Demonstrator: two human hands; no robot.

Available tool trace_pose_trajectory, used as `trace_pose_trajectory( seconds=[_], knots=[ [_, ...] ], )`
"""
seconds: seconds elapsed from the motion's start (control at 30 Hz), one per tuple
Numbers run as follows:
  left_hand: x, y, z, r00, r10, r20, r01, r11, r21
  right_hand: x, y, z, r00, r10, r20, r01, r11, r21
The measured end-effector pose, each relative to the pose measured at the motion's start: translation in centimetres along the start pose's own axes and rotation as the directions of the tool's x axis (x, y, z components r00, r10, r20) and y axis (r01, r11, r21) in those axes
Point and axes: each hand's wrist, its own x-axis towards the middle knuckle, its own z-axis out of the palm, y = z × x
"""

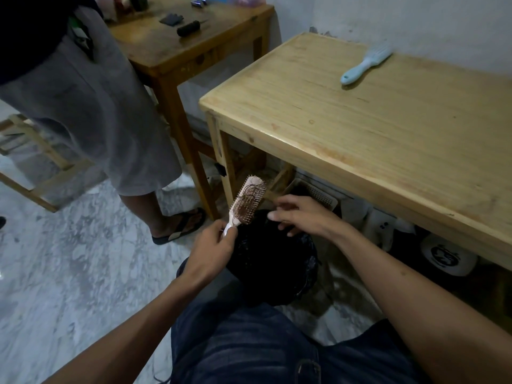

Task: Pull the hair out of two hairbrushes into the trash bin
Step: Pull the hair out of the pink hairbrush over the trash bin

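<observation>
My left hand grips the handle of a pink paddle hairbrush, held tilted with its bristles facing me. A tangle of brown hair sits in the bristles. The brush hangs over a trash bin lined with a black bag on the floor between my knees. My right hand hovers just right of the brush head above the bin, fingers spread and holding nothing that I can see. A light blue hairbrush lies on the light wooden table at the far right.
Another person in grey shorts and flip-flops stands close on the left. Behind is a darker wooden table with small dark items. White objects and a basket sit under the light table. The floor is grey marble.
</observation>
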Motion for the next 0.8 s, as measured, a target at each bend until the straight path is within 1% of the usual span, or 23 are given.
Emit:
trace_pose_trajectory(
  seconds=[0.07,0.13,0.27,0.3,0.47,0.57,0.7,0.8],
  knots=[
    [-0.1,0.7,0.3,0.999,0.041,0.003,-0.041,0.999,0.008,0.1,0.1,0.6,0.996,-0.031,0.079,0.028,0.999,0.035],
    [-0.1,1.4,0.5,0.998,0.067,0.007,-0.067,0.998,0.020,0.4,0.3,1.0,0.991,-0.081,0.103,0.077,0.996,0.037],
    [0.2,1.7,0.5,0.998,0.064,-0.016,-0.063,0.997,0.041,0.7,0.7,1.3,0.991,-0.127,0.051,0.125,0.991,0.042],
    [0.3,1.6,0.4,0.998,0.055,-0.025,-0.054,0.998,0.039,0.7,0.8,1.1,0.991,-0.131,0.034,0.131,0.991,0.019],
    [0.4,1.4,0.3,0.997,0.012,-0.082,-0.009,0.999,0.038,0.1,1.7,-0.6,0.996,-0.086,-0.016,0.085,0.994,-0.075],
    [0.6,1.5,0.3,0.986,-0.078,-0.150,0.072,0.997,-0.041,0.0,2.5,-1.1,0.999,-0.041,-0.002,0.040,0.988,-0.146],
    [1.2,1.3,-0.4,0.958,-0.202,-0.204,0.164,0.968,-0.190,-0.5,3.8,-1.2,1.000,0.008,-0.021,-0.014,0.956,-0.295],
    [1.5,1.5,-1.3,0.952,-0.200,-0.232,0.161,0.971,-0.177,-0.7,4.1,-1.2,0.999,0.036,-0.041,-0.048,0.937,-0.345]
  ],
)
